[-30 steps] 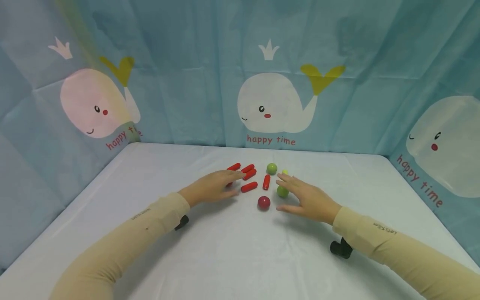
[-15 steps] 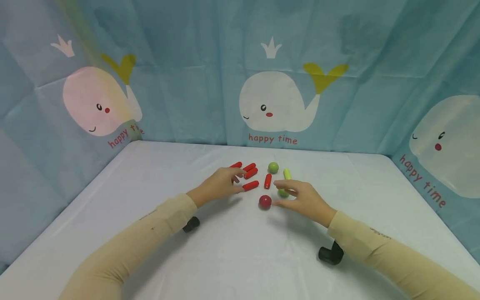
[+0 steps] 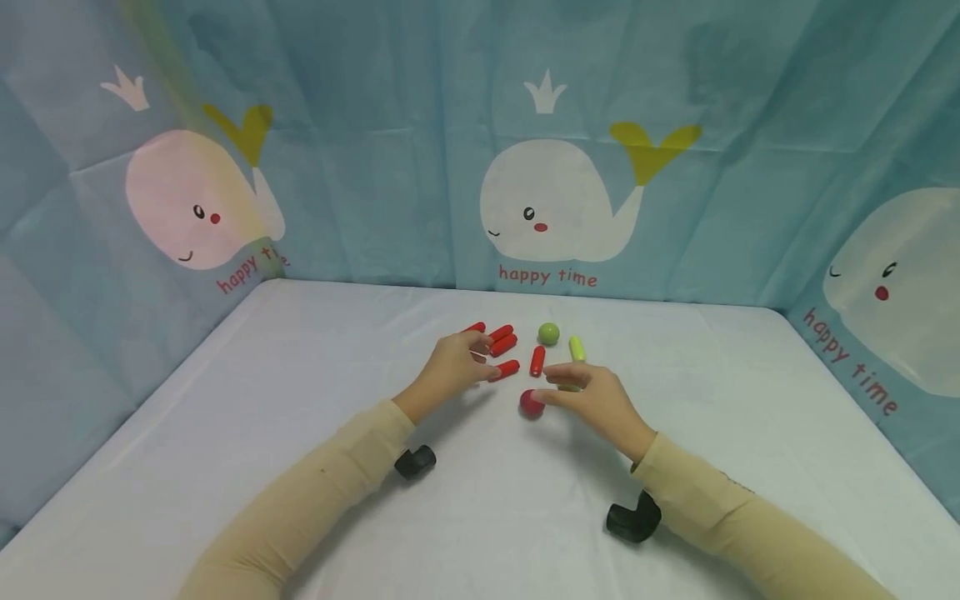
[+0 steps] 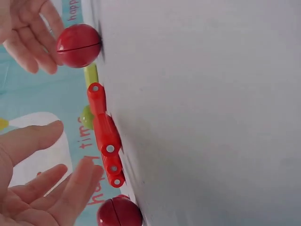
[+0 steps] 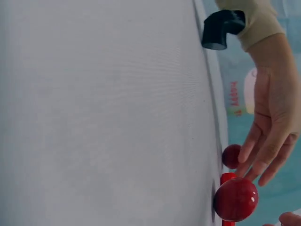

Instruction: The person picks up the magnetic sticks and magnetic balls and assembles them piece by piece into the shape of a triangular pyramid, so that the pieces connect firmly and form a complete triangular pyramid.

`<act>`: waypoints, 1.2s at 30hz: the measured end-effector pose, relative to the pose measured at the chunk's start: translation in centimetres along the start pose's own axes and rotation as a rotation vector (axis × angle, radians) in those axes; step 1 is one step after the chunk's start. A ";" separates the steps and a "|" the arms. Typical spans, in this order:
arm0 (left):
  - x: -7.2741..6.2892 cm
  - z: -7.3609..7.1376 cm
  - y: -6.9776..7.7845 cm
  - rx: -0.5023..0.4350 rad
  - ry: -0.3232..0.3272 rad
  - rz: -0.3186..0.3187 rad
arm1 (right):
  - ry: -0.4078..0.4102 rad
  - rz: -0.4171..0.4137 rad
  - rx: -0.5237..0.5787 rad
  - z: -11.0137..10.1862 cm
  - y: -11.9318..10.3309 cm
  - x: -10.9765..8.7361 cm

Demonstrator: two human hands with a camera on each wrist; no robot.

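- Head view: a blue whale-print backdrop [image 3: 360, 208] rises behind a white tabletop [image 3: 480, 517], with both hands over it.
- Head view, left side: the left hand [image 3: 450, 364] has loosely bent fingers and the thumb apart, with no pinch showing. A red rod [image 3: 509, 368] lies at the thumb tip; contact cannot be told. More red rods [image 3: 503, 344] lie by the fingertips, so a narrow reach would likely avoid nudging them.
- Head view, right side: the right hand [image 3: 596, 400] has thumb and fingers parted. The red ball [image 3: 530, 406] shows partly behind the thumb tip; a green ball [image 3: 549, 334] and a yellow-green rod [image 3: 577, 348] lie beyond the fingers.
- Left wrist view: the left fingers are spread, well clear of the thumb. A second red ball [image 4: 120, 212] sits near their tips; cupping it from both sides should stop it rolling.
- Right wrist view: the right fingertips just enter beside the red ball, apart from it; their spread cannot be told here. Such a smooth ball probably wants thumb and fingers meeting it together at mid-height, lightly.
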State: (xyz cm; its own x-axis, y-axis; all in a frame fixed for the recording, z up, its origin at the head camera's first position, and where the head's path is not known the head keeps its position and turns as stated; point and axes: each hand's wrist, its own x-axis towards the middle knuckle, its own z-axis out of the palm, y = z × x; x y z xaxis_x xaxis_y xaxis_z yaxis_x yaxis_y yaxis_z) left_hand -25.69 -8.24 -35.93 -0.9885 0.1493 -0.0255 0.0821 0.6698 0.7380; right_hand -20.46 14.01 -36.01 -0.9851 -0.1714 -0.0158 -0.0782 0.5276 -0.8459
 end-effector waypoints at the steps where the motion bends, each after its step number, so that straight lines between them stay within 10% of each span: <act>1: 0.0 0.0 0.1 -0.008 0.002 -0.010 | -0.003 0.004 0.006 0.1 0.0 0.1; 25: 1.3 1.1 0.4 -0.051 -0.021 -0.164 | -0.069 0.102 0.060 1.1 0.5 1.6; 36: 1.5 1.5 0.1 0.015 -0.042 -0.132 | -0.104 0.105 0.037 1.6 0.6 1.6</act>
State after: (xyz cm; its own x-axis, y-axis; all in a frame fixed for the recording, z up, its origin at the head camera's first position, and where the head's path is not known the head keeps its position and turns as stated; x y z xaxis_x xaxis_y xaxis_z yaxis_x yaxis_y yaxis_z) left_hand -26.97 -6.84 -36.90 -0.9846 0.0896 -0.1501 -0.0458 0.6965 0.7161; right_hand -21.88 12.74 -37.41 -0.9663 -0.2030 -0.1585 0.0318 0.5165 -0.8557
